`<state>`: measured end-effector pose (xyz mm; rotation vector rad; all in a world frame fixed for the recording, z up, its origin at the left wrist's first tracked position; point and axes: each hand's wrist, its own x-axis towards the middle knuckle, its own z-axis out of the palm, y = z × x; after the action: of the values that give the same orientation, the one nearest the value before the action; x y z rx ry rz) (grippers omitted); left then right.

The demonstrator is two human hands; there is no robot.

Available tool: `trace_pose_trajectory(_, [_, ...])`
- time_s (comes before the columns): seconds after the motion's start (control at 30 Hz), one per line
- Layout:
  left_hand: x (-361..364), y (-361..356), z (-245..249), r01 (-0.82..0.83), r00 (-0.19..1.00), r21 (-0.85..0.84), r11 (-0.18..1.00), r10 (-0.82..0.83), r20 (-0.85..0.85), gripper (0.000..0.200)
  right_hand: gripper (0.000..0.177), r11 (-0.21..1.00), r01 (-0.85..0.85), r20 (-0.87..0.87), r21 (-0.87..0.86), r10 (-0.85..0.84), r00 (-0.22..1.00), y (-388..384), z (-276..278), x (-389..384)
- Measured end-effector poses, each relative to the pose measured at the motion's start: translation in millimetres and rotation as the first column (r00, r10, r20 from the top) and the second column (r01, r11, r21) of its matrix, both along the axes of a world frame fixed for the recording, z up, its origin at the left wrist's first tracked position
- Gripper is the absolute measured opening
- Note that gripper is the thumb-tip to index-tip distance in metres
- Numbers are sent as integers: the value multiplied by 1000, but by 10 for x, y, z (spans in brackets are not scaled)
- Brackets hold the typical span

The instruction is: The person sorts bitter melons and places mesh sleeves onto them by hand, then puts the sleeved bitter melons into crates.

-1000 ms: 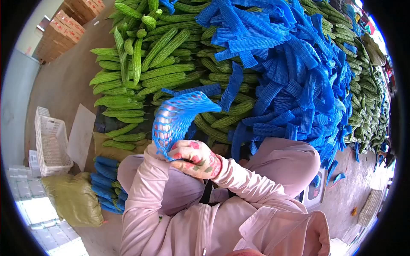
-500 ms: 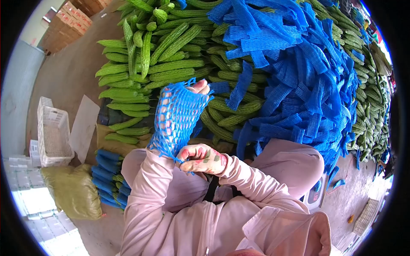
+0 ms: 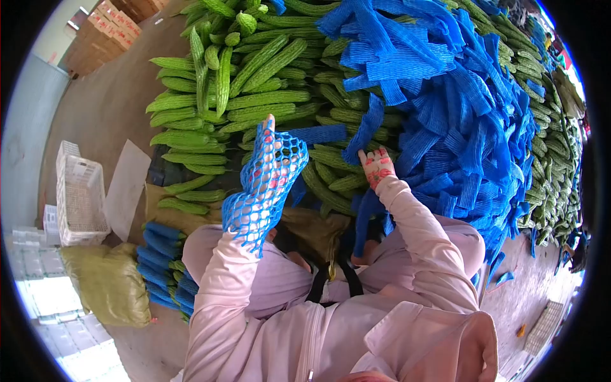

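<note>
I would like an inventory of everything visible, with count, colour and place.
Gourds: many, green, ahead, far right
Loose nets: many, blue, heaped over gourds
Worn net: one, blue, around left hand
Netted bundles: several, blue, lower left
Crate: one, white, left floor
Sheet: one, whitish, beside crate
Sack: one, olive, lower left
Boxes: several, brown, upper left
Basket: one, pale, lower right
Jacket: one, pink, bottom centre
Legs: two, pinkish, below centre
Left hand: one, red-spotted, inside worn net
Right hand: one, red-spotted, beside loose nets
</note>
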<state>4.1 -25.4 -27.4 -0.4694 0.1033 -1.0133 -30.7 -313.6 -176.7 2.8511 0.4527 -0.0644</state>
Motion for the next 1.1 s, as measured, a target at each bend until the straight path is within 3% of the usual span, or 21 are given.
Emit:
trace_pose_trajectory(0.07, [141, 151, -299, -44, 980, 181, 983, 7, 199, 42, 39, 996, -86, 119, 28, 82, 989, -87, -44, 17])
trace_pose_trajectory(0.13, [222, 293, -490, 183, 911, -237, 954, -256, -324, 40, 40, 980, -168, 174, 109, 148, 974, -146, 236, 21])
trace_pose_trajectory(0.23, [265, 399, -621, -19, 268, -802, 597, -770, -580, 37, 49, 901, -355, 333, 250, 264, 905, -295, 708, 60])
trace_pose_trajectory(0.27, [-143, 185, -138, -113, 736, -330, 937, -144, -662, 23, 52, 887, -379, 372, 265, 269, 888, -333, 868, 56])
trace_pose_trajectory(0.3, [-205, 141, 31, -110, 738, -331, 937, -146, -659, 23, 54, 871, -404, 410, 278, 273, 870, -362, 998, 61])
trace_pose_trajectory(0.33, [-265, 111, 172, -304, 497, -552, 776, -365, -787, 17, 56, 857, -448, 456, 255, 302, 837, -403, 1074, 75])
trace_pose_trajectory(0.37, [-320, 89, 283, -541, 250, -632, 555, -611, -751, 19, 57, 846, -460, 436, 270, 318, 842, -395, 1273, 34])
trace_pose_trajectory(0.43, [-385, 41, 440, -933, -50, -334, 137, -965, -256, 38, 55, 835, -486, 467, 259, 332, 819, -405, 1397, -5])
trace_pose_trajectory(0.5, [-412, -31, 501, -951, 89, 307, 44, -909, 406, 60, 55, 812, -525, 534, 255, 334, 777, -367, 1502, -49])
trace_pose_trajectory(0.53, [-367, -43, 335, -774, 375, 629, 67, -752, 541, 56, 54, 784, -568, 595, 249, 339, 729, -322, 1551, -58])
trace_pose_trajectory(0.57, [-366, -60, 235, -777, 374, 626, 62, -754, 540, 56, 54, 782, -571, 599, 250, 338, 725, -284, 1597, -52])
trace_pose_trajectory(0.6, [-376, -81, 142, -982, -41, 140, 127, -867, 496, 44, 54, 787, -564, 597, 251, 332, 730, -249, 1641, -40])
trace_pose_trajectory(0.63, [-390, -120, 109, -889, -380, -358, 287, -897, 225, 33, 54, 794, -553, 593, 252, 325, 737, -204, 1701, -38])
trace_pose_trajectory(0.7, [-407, -209, 133, -897, -383, -309, 315, -904, 191, 34, 59, 871, -439, 615, 221, 225, 756, 10, 1886, -136])
trace_pose_trajectory(0.73, [-404, -219, 78, -901, -347, -338, 273, -921, 179, 34, 63, 826, -411, 637, 386, 84, 766, 129, 1954, -184])
trace_pose_trajectory(0.77, [-408, -224, -8, -902, -309, -366, 231, -935, 171, 35, 67, 749, -385, 631, 540, -58, 773, 247, 1994, -237])
trace_pose_trajectory(0.87, [-480, -244, -267, -888, -190, -448, 100, -968, 161, 36, 73, 73, -250, 260, 966, -258, 930, 775, 1590, -383])
trace_pose_trajectory(0.9, [-516, -264, -299, -877, -149, -477, 56, -976, 159, 36, 71, -548, -58, -26, 835, -144, 989, 1020, 1301, -373])
trace_pose_trajectory(0.97, [-653, -275, -164, -896, -70, -444, 23, -993, 91, 43, 63, -761, 118, -235, 638, -46, 971, 1260, 1368, -472])
trace_pose_trajectory(1.07, [-605, -118, -564, -997, -7, -73, -37, -850, 527, 43, 42, -725, 158, -266, 671, -36, 963, 1377, 1271, -490])
trace_pose_trajectory(1.1, [-584, -81, -638, -997, -7, -70, -35, -850, 527, 43, 36, -648, 383, -420, 659, 106, 901, 1303, 1323, -495])
